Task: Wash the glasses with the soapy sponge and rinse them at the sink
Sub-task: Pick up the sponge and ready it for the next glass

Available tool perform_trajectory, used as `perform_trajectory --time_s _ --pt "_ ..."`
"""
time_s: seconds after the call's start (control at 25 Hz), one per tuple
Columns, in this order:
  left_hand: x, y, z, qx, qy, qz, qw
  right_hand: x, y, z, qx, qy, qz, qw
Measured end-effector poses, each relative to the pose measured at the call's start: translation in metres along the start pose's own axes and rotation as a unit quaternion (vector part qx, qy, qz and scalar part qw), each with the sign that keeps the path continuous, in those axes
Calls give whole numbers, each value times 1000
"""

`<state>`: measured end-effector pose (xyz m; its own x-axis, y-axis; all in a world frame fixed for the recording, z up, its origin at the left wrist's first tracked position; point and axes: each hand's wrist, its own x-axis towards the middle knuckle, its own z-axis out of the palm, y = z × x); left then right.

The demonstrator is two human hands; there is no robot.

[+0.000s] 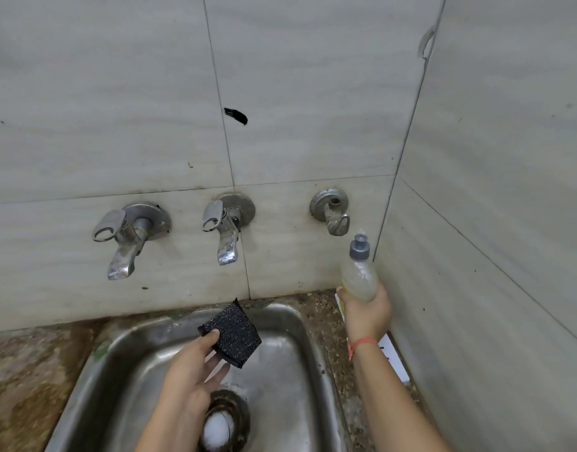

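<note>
Two hands at work: my left hand [189, 370] pinches one black sponge [234, 334] at frame centre, above one steel sink [140, 347]; my right hand [367, 313] grips one squeeze bottle [358, 275] at right. Three taps [226, 230] line the wall [117, 93] above.

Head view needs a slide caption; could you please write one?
Over the sink, the left hand holds a dark sponge while the right hand grips a bottle.

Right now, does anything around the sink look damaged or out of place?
Yes. The rightmost wall tap has no lever, unlike the left tap and middle tap, so it looks broken. A black smear marks the tile above the middle tap. A white lump, maybe foam, sits in the drain.
</note>
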<state>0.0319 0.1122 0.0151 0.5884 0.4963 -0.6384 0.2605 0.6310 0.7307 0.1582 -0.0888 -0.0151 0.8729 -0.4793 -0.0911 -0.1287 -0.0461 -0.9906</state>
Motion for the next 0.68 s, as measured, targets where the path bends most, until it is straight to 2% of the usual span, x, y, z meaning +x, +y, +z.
perform_trajectory --time_s 0.08,0.16,0.24,0.32,0.6,0.68 --pt "-10 -5 -12 -39 -3 -43 998 -25 -1 -11 -23 -53 -72 996" --pt "-22 -9 -24 -80 -12 -73 994 -50 -4 -22 -70 -119 -184 973" --pt "-37 -10 -35 -104 -21 -79 991 -68 -6 -31 -147 -152 -330 920" --pt "-52 -7 -45 -117 -31 -71 990 -80 -10 -35 -218 -159 -439 857" --pt "-84 2 -70 -124 -48 -44 990 -89 -42 -31 -308 -150 -574 744" --pt "-91 4 -73 -128 -49 -39 990 -90 -55 -28 -315 -150 -598 721"
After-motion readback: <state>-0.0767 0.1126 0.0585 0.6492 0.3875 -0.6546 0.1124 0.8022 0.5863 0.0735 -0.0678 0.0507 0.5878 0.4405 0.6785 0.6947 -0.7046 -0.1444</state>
